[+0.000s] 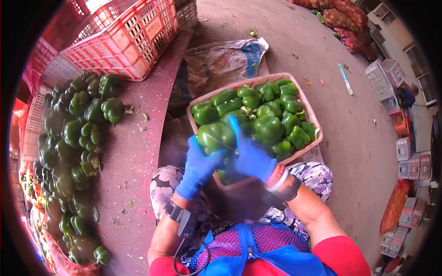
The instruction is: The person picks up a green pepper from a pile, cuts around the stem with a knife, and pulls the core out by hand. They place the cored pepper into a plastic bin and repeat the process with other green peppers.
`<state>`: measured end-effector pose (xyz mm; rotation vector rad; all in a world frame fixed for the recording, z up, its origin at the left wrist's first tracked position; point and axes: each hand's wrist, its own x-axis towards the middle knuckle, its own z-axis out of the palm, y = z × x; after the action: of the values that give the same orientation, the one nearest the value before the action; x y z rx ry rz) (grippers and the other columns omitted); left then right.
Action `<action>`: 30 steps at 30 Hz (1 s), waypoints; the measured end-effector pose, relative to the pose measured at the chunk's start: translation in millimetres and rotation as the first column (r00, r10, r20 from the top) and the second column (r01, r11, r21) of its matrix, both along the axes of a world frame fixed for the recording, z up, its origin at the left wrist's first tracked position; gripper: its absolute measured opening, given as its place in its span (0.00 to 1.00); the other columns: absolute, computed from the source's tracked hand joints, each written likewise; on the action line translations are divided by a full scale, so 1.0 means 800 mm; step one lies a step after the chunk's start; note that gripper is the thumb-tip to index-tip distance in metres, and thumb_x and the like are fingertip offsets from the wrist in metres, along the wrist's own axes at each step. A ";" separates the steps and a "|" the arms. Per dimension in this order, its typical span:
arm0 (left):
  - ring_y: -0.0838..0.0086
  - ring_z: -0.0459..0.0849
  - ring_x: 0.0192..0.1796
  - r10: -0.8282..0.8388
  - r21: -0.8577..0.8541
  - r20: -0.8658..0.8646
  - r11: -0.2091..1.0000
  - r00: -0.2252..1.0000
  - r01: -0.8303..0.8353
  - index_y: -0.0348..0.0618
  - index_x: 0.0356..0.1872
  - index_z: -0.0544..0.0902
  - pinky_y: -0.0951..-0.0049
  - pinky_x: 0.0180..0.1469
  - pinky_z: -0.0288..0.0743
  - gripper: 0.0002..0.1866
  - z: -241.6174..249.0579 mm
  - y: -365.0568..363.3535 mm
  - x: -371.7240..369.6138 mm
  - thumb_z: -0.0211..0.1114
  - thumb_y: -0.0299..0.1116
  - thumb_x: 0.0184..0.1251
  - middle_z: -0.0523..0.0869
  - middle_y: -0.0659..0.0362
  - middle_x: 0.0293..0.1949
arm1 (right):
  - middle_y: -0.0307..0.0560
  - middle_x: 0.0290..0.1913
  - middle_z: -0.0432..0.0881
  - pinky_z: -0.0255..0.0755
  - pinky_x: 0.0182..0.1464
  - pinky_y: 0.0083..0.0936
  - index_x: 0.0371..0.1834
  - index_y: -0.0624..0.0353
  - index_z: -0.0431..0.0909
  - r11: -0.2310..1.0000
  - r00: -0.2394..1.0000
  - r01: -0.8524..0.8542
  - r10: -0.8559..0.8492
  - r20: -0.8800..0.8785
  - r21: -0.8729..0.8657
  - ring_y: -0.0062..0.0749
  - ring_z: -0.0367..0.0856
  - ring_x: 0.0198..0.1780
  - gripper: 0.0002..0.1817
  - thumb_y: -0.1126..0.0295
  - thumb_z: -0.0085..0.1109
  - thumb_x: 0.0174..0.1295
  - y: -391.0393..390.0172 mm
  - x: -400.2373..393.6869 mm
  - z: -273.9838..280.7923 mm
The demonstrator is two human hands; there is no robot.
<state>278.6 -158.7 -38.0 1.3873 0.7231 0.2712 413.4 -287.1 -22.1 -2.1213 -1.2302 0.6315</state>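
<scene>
My left hand (pixel 200 164), in a blue glove, is closed round the lower left side of a large green pepper (pixel 214 136). From the right, my right hand (pixel 248 156), gloved in blue too, reaches to the same pepper with its index finger stretched upward along the side. A thin, blurred line crosses the front of the pepper near my right fingers; what it is I cannot make out. Both hands are over the near left part of a pink crate (pixel 317 120) filled with green peppers (pixel 269 129).
A long heap of green peppers (pixel 73 133) lies on the left, on a reddish surface (pixel 138 152). Behind it stands a large red crate (pixel 133 43). A crumpled sack (pixel 216 64) lies beyond the pink crate. Filled net sacks (pixel 345 23) and stacked crates (pixel 382 80) are farther right.
</scene>
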 end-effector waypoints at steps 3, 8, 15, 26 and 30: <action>0.68 0.89 0.42 0.072 0.194 0.108 0.977 0.992 -0.092 0.32 0.60 0.68 0.68 0.40 0.86 0.39 -0.019 -0.003 0.002 0.80 0.40 0.54 0.84 0.47 0.48 | 0.73 0.34 0.84 0.78 0.45 0.55 0.83 0.67 0.32 0.995 0.999 0.053 -0.054 -0.006 -0.079 0.68 0.85 0.38 0.57 0.71 0.61 0.55 0.003 -0.006 0.014; 0.65 0.89 0.44 0.034 0.522 0.109 0.848 0.993 -0.086 0.36 0.62 0.67 0.67 0.38 0.87 0.38 0.006 -0.012 0.009 0.78 0.36 0.53 0.83 0.47 0.51 | 0.75 0.34 0.84 0.78 0.44 0.54 0.80 0.75 0.29 0.967 0.998 0.068 -0.067 0.011 -0.247 0.65 0.86 0.37 0.57 0.69 0.62 0.58 0.000 -0.009 0.035; 0.64 0.87 0.46 0.155 -0.090 0.236 0.986 0.959 -0.138 0.34 0.61 0.69 0.67 0.39 0.87 0.36 0.027 -0.007 0.012 0.76 0.32 0.50 0.81 0.49 0.54 | 0.68 0.41 0.86 0.79 0.47 0.49 0.82 0.64 0.41 0.991 0.990 0.093 -0.103 0.095 0.097 0.59 0.87 0.43 0.49 0.69 0.60 0.61 -0.017 0.001 -0.082; 0.76 0.81 0.53 -0.278 -0.113 0.087 0.951 0.956 0.287 0.43 0.70 0.69 0.76 0.54 0.77 0.38 0.031 -0.011 0.015 0.74 0.28 0.55 0.81 0.58 0.56 | 0.52 0.68 0.79 0.70 0.70 0.35 0.73 0.56 0.71 0.866 0.911 0.036 0.176 -0.373 0.498 0.40 0.79 0.67 0.39 0.55 0.75 0.59 -0.048 0.040 0.010; 0.77 0.80 0.47 -0.313 -0.119 0.077 0.940 0.946 0.321 0.43 0.69 0.67 0.76 0.46 0.79 0.41 0.027 -0.015 0.016 0.74 0.28 0.50 0.81 0.59 0.51 | 0.50 0.73 0.74 0.70 0.69 0.31 0.78 0.55 0.64 0.939 0.868 -0.067 0.222 -0.445 0.338 0.37 0.77 0.67 0.46 0.57 0.75 0.56 -0.050 0.047 0.015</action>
<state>291.7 -171.1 -16.2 1.3426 0.4515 0.0078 451.0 -327.4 -10.4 -1.4965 -1.1237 0.8982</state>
